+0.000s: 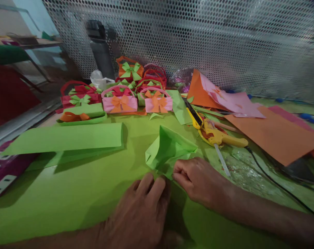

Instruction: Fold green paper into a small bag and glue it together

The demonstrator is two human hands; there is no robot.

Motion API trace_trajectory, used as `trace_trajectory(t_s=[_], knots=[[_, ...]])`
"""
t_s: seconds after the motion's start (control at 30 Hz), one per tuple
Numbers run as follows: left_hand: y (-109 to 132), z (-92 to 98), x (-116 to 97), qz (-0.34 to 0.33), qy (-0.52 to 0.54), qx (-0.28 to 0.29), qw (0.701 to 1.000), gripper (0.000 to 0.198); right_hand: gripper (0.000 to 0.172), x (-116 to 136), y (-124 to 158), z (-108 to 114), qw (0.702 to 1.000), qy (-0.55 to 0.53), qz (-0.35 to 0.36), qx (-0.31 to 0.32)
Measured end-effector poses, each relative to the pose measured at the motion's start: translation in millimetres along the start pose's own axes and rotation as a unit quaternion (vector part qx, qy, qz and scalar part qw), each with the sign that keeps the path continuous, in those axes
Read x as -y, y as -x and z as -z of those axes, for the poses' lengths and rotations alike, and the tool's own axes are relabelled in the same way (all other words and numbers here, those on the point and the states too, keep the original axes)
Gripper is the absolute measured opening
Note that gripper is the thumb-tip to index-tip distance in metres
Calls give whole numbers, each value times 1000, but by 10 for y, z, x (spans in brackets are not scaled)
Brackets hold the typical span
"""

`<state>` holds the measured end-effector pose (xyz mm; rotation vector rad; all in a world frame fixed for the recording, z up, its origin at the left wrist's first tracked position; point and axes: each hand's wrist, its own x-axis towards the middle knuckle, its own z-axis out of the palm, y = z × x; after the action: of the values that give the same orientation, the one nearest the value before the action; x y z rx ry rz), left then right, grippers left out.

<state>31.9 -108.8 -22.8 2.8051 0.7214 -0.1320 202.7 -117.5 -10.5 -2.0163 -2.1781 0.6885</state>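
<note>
My right hand (202, 181) pinches the near edge of the green paper (172, 147) at the frame's centre, while my left hand (142, 209), lower centre, curls close by, fingertips too hidden to tell its grip.

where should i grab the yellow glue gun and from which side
Take the yellow glue gun by its handle, probably from the right: the handle points that way, apart from the glue stick jutting toward the camera. Mind the black cord at the handle's end.
</note>
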Motion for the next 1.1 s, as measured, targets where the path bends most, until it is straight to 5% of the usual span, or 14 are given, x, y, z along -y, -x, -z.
trace_trajectory(t_s=[0.6, 0.87, 1.1], knots=[[-10, -36, 8, 2, 0, -1, 1000, 40, 11, 107, -30, 46, 983, 171, -6, 71], [-4, -8, -4, -1, -5, 9, 1000, 54, 10, 129, -24, 32, 977, 206, -2, 63], [-46, -5, -11, 27, -4, 37, 999, 45, 11, 81, -27, -20, 977, 210, 20, 41]])
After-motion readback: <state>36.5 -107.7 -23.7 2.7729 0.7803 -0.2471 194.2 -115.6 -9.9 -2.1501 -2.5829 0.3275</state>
